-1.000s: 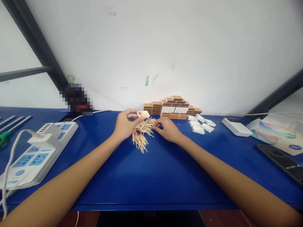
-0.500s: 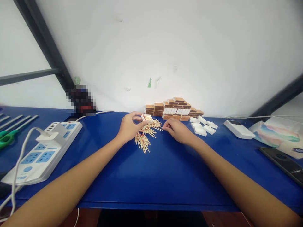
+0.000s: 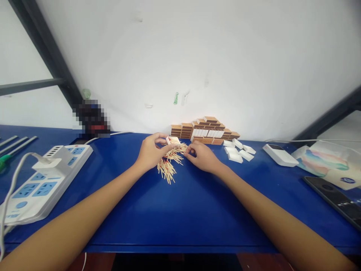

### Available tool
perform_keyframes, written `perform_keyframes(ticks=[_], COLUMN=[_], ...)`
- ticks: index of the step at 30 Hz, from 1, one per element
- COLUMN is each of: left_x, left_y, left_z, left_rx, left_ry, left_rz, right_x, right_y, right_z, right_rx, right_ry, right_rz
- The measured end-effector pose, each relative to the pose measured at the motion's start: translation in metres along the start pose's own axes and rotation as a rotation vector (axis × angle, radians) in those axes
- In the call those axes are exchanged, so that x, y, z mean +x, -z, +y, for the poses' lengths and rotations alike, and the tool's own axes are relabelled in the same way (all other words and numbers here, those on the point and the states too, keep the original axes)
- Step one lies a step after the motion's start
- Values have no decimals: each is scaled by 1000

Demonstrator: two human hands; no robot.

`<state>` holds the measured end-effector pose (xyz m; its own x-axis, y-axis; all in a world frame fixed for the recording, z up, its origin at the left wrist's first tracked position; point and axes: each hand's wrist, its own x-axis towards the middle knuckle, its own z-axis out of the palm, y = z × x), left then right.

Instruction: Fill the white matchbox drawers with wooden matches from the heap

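Note:
My left hand [image 3: 151, 151] grips a small white matchbox tray [image 3: 173, 140], tilted beside the heap of matches. Loose matches [image 3: 167, 171] with red heads spread over the blue table under and in front of that hand. At the heap's right edge, my right hand [image 3: 201, 155] has its thumb and forefinger pinched together by the match ends; whether a match is between them is too small to make out. Behind my hands, brown matchboxes [image 3: 207, 140] are stacked in a stepped pile against the wall, with a row of white ones in the middle.
Several white matchbox trays [image 3: 234, 155] lie right of the stack. Farther right are a white device with a dark screen [image 3: 280, 155], a tissue pack [image 3: 324, 162] and a phone [image 3: 332, 197]. A power strip [image 3: 47, 184] with cables and green-handled scissors [image 3: 3, 163] occupy the left.
My right hand has moved left to the edge of the matches. My left hand keeps hold of the tray. The whole view has shifted slightly.

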<state>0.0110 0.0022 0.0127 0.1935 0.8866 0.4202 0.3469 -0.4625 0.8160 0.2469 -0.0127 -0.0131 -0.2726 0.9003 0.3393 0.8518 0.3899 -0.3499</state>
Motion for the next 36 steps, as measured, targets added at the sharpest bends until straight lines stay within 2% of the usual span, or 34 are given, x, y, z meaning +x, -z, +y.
perform_keyframes(ticks=[6, 9, 11, 14, 16, 20, 23, 26, 29, 31, 33, 36], left_x=[0, 0, -1, -4, -7, -10, -10, -9, -5, -2, 0, 3], left_y=[1, 1, 0, -3, -5, -9, -10, -9, -6, -3, -1, 2], left_z=[1, 0, -1, 0, 3, 9, 8, 6, 3, 2, 0, -1], left_rx=[0, 5, -7, -110, -176, -202, -237, -330, -467, -496, -491, -508], left_ry=[-1, 5, 12, 54, 90, 89, 104, 177, 289, 315, 302, 305], left_rz=[4, -3, -48, -187, -257, -308, -322, -330, -300, -250, -216, -212], right_x=[-2, -4, -4, -5, -7, -13, -16, -17, -15, -12, -10, -7], right_y=[0, 11, 20, 30, 31, 25, 24, 26, 23, 17, 9, 0], right_z=[2, 4, 0, -11, -20, -27, -25, -20, -15, -9, -2, 7], right_rx=[-4, 19, 56, 104, 107, 91, 136, 195, 272, 301, 248, 89], right_ry=[-24, -19, 12, 88, 139, 179, 172, 165, 88, 18, -15, -39], right_rz=[-58, -15, 80, 194, 182, 136, 138, 175, 249, 274, 238, 103])
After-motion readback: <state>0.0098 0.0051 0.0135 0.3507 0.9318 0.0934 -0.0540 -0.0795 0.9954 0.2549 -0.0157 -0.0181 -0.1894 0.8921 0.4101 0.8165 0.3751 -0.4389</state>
